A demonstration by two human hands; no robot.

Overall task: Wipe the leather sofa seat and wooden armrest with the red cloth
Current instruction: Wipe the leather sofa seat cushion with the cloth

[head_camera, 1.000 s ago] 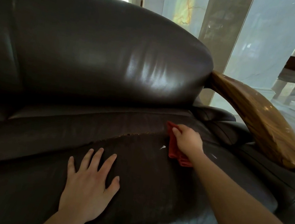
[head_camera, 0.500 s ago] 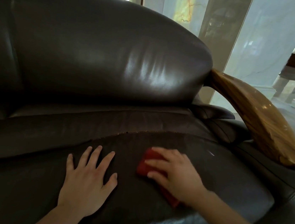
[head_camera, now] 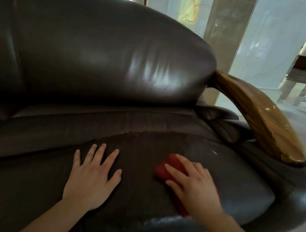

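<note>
Red cloth lies on the seat under the flat, spread-fingered right hand; left hand rests splayed, empty. Seat wiping looks underway; the armrest probably remains.

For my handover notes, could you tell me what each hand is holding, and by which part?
The right hand presses flat on top of the red cloth, pinning it against the dark leather seat. The left hand holds nothing.

Your right hand hides most of the red cloth, sofa backrest cut off left, background beyond it blurred
</note>
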